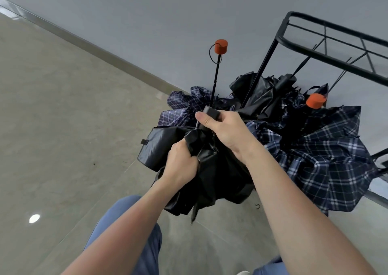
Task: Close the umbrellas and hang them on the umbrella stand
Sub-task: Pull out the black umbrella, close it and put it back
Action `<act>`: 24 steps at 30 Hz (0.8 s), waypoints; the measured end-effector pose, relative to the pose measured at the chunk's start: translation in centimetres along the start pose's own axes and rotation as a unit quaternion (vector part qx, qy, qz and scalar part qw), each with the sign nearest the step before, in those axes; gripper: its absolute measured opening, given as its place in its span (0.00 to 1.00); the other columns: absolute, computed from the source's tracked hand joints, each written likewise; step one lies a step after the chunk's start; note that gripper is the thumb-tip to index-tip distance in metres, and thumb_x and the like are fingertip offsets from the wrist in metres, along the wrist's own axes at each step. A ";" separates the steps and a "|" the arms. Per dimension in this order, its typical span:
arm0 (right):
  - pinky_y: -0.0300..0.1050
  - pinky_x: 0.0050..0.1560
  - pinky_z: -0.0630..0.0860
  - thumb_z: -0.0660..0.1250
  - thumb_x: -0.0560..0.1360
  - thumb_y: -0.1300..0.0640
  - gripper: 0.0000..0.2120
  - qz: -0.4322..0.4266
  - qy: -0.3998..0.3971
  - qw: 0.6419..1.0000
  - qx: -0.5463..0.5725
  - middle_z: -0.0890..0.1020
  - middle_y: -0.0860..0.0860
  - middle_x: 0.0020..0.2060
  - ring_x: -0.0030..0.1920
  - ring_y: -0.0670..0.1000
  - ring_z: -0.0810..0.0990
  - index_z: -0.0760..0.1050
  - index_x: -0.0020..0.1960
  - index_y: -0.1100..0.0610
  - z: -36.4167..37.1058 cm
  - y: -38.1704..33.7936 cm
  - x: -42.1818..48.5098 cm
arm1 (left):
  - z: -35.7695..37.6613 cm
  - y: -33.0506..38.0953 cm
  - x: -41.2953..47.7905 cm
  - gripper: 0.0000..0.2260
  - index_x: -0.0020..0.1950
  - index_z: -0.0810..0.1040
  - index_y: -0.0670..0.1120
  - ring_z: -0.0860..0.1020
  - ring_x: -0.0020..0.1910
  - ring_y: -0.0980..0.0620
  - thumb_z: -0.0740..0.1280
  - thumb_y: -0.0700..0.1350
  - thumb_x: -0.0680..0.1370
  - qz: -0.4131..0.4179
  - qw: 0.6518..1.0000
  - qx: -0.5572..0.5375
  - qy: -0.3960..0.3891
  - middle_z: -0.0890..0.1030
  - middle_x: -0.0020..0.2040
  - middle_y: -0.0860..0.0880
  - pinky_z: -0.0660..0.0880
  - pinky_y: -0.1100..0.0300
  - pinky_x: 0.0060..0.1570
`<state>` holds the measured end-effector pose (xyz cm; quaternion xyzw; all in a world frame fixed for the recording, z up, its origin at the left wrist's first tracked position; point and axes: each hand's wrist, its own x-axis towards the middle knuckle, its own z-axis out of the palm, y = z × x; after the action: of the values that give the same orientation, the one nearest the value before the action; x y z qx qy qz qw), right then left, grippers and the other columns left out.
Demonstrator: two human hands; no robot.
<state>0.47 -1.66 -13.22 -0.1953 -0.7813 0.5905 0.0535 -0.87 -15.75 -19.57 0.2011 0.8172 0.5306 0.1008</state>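
my right hand [222,131] gripping black umbrella [210,169] handle, left hand [180,165] clenching its canopy, plaid umbrellas [327,159] heaped against stand [327,41], bare floor [63,117] open leftward

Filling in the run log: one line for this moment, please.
step: closing black fabric umbrella | right hand: grips handle | left hand: bunches canopy | black metal stand: top bars bare

Slightly shiny black cloth umbrella canopy [212,169], matt black metal stand frame [327,59], glossy grey floor tiles [63,117].

Grey tiled floor [63,117], plaid umbrellas [327,161] heaped on it (orange-capped handles), stand's feet beside
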 end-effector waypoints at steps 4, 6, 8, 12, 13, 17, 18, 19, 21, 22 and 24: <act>0.45 0.48 0.78 0.78 0.69 0.45 0.16 -0.008 0.031 0.998 0.061 0.85 0.48 0.34 0.38 0.46 0.81 0.84 0.39 0.59 -0.3 -0.7 -0.2 | -0.7 0.4 0.9 0.05 0.50 0.79 0.46 0.82 0.48 0.49 0.71 0.42 0.75 0.015 1.000 0.005 -0.017 0.85 0.47 0.50 0.80 0.50 0.47; 0.43 0.42 0.78 0.77 0.69 0.45 0.16 -0.047 0.075 0.992 0.094 0.84 0.49 0.34 0.37 0.46 0.81 0.84 0.39 0.59 -0.8 -1.4 -0.2 | -1.0 1.0 1.3 0.05 0.48 0.78 0.49 0.82 0.49 0.48 0.71 0.44 0.75 0.022 1.000 0.008 -0.021 0.85 0.47 0.51 0.79 0.51 0.47; 0.41 0.34 0.79 0.76 0.72 0.46 0.17 -0.079 0.126 0.982 0.114 0.82 0.48 0.31 0.35 0.44 0.80 0.82 0.38 0.59 -1.4 -1.8 -0.3 | -1.1 1.7 1.5 0.06 0.47 0.75 0.54 0.82 0.49 0.48 0.72 0.46 0.75 0.033 0.999 0.014 -0.030 0.84 0.46 0.53 0.78 0.53 0.46; 0.44 0.34 0.81 0.69 0.76 0.43 0.15 -0.126 0.225 0.963 0.080 0.80 0.42 0.29 0.34 0.43 0.80 0.80 0.33 0.47 -2.4 -2.4 -0.8 | -1.5 3.0 1.8 0.05 0.46 0.75 0.54 0.81 0.49 0.51 0.71 0.47 0.75 0.055 0.998 0.002 -0.029 0.83 0.45 0.55 0.76 0.58 0.43; 0.45 0.39 0.82 0.68 0.76 0.41 0.13 -0.128 0.233 0.962 0.065 0.84 0.43 0.34 0.39 0.43 0.82 0.82 0.38 0.46 -2.9 -2.5 -0.9 | -1.9 3.3 2.0 0.04 0.46 0.77 0.51 0.82 0.48 0.51 0.71 0.47 0.76 0.054 0.998 -0.015 -0.027 0.84 0.44 0.54 0.77 0.57 0.44; 0.46 0.59 0.76 0.63 0.67 0.26 0.30 -0.005 0.069 0.998 0.009 0.85 0.44 0.52 0.54 0.42 0.81 0.83 0.54 0.48 -4.8 -3.6 -1.0 | -3.8 5.1 3.1 0.05 0.47 0.81 0.47 0.79 0.43 0.58 0.71 0.48 0.77 0.067 0.994 -0.075 -0.031 0.84 0.41 0.54 0.78 0.54 0.45; 0.44 0.57 0.76 0.64 0.66 0.25 0.32 0.022 0.025 0.999 0.013 0.85 0.44 0.53 0.52 0.42 0.81 0.82 0.55 0.49 -4.9 -4.0 -1.2 | -4.1 5.8 3.3 0.05 0.46 0.81 0.47 0.77 0.41 0.60 0.70 0.47 0.77 0.073 0.993 -0.087 -0.038 0.83 0.39 0.56 0.78 0.56 0.43; 0.39 0.53 0.75 0.64 0.66 0.25 0.33 0.020 0.001 1.000 0.006 0.85 0.43 0.51 0.47 0.39 0.81 0.83 0.53 0.51 -4.8 -4.5 -1.4 | -4.3 6.6 3.5 0.06 0.45 0.80 0.46 0.76 0.40 0.61 0.70 0.48 0.77 0.078 0.991 -0.100 -0.046 0.82 0.37 0.57 0.76 0.58 0.41; 0.33 0.45 0.72 0.63 0.70 0.27 0.30 -0.019 0.009 0.999 -0.032 0.83 0.39 0.41 0.38 0.36 0.78 0.81 0.44 0.55 -4.9 -6.0 -1.7 | -4.7 8.1 3.8 0.11 0.44 0.80 0.44 0.74 0.39 0.60 0.69 0.52 0.76 0.082 0.988 -0.120 -0.053 0.80 0.36 0.56 0.74 0.59 0.39; 0.31 0.44 0.71 0.63 0.71 0.28 0.29 -0.039 0.030 0.998 -0.039 0.83 0.39 0.39 0.37 0.35 0.78 0.80 0.43 0.55 -5.1 -6.9 -1.8 | -4.9 9.0 3.9 0.12 0.44 0.80 0.44 0.75 0.39 0.60 0.69 0.53 0.75 0.088 0.986 -0.133 -0.055 0.80 0.35 0.57 0.74 0.61 0.38; 0.23 0.40 0.70 0.64 0.73 0.30 0.23 -0.078 0.062 0.995 -0.031 0.84 0.34 0.39 0.40 0.31 0.80 0.82 0.44 0.49 -5.9 -9.1 -2.4 | -5.3 11.0 4.0 0.10 0.43 0.81 0.49 0.76 0.39 0.63 0.68 0.55 0.75 0.108 0.979 -0.164 -0.065 0.81 0.34 0.60 0.75 0.65 0.37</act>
<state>2.35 0.67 -2.54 -0.1715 -0.8070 0.5471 0.1413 -4.02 -14.54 -7.21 0.3025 0.6847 0.6508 0.1272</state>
